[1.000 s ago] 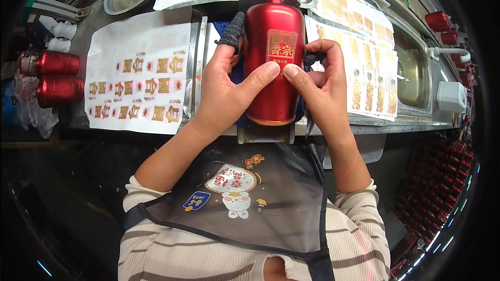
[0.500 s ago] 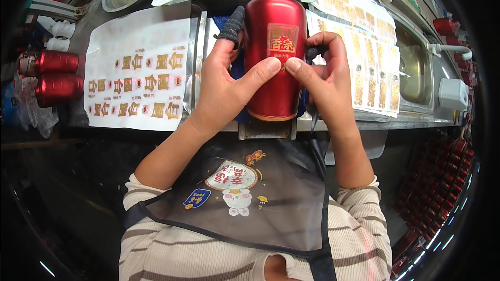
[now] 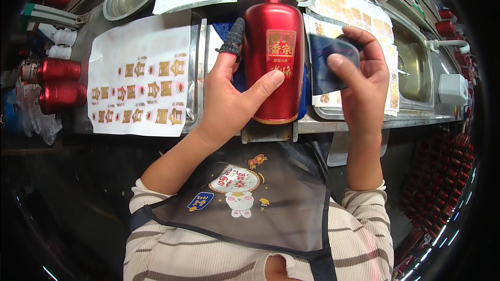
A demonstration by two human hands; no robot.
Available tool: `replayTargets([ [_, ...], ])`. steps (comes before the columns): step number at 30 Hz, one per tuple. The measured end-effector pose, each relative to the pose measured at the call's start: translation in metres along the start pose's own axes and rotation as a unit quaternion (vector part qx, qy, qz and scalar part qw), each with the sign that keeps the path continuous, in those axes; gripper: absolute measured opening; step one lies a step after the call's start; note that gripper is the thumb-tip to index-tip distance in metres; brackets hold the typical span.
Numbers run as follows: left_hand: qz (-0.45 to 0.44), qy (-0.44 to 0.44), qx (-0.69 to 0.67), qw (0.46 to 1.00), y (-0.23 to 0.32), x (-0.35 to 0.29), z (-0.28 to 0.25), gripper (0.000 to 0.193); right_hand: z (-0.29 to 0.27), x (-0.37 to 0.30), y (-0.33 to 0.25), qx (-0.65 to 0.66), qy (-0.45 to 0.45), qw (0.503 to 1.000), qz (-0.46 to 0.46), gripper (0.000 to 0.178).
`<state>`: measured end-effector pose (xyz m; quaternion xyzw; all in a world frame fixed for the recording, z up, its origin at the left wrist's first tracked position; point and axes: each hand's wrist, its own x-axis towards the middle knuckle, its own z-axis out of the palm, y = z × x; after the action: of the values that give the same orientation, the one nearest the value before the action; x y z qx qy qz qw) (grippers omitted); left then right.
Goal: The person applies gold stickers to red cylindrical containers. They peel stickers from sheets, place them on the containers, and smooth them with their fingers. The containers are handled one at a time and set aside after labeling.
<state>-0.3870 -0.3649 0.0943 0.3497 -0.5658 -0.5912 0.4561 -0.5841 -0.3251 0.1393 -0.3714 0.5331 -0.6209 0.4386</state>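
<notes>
Fingers, head view: L hand (image 3: 226,99) grips red bottle (image 3: 274,101), thumb on its front; R hand (image 3: 369,75) pinches dark-blue flat pc (image 3: 321,70), just beside it. Step: prob. smoothing gold lettering (image 3: 280,44); next move would call for steady L grip. Bottle lies on blue cloth (image 3: 240,79) at bench edge (image 3: 323,126), btwn decal sheets (image 3: 138,39). Sink (image 3: 411,67) R, more red bottles (image 3: 62,98) L.

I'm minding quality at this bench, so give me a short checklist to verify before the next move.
1. Left hand on the red bottle: ok, its thumb rests on the front.
2. Right hand free: not ok, it holds a dark blue flat piece.
3. That piece off the bottle: ok, it shows apart, to the right.
4. Gold lettering uncovered: ok, left thumb sits below its framed block.
5. Lettering firmly stuck: cannot tell.
6. Bottle's underside: cannot tell, hidden.
</notes>
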Motion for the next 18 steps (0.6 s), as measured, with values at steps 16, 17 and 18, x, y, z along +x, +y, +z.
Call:
replayTargets([
  [16, -0.088, -0.054, -0.198, 0.975, -0.008, -0.003, -0.014, 0.064, 0.021, 0.015, -0.007, -0.362, -0.279, 0.793, -0.402, 0.028],
  [17, -0.095, -0.045, -0.164, 0.981, -0.007, -0.004, -0.016, 0.062, 0.033, 0.041, -0.002, -0.368, -0.212, 0.791, -0.440, 0.035],
  [18, -0.101, -0.042, -0.169, 0.980, -0.006, -0.004, -0.017, 0.062, 0.042, 0.076, 0.000, -0.367, -0.151, 0.752, -0.527, 0.033],
])
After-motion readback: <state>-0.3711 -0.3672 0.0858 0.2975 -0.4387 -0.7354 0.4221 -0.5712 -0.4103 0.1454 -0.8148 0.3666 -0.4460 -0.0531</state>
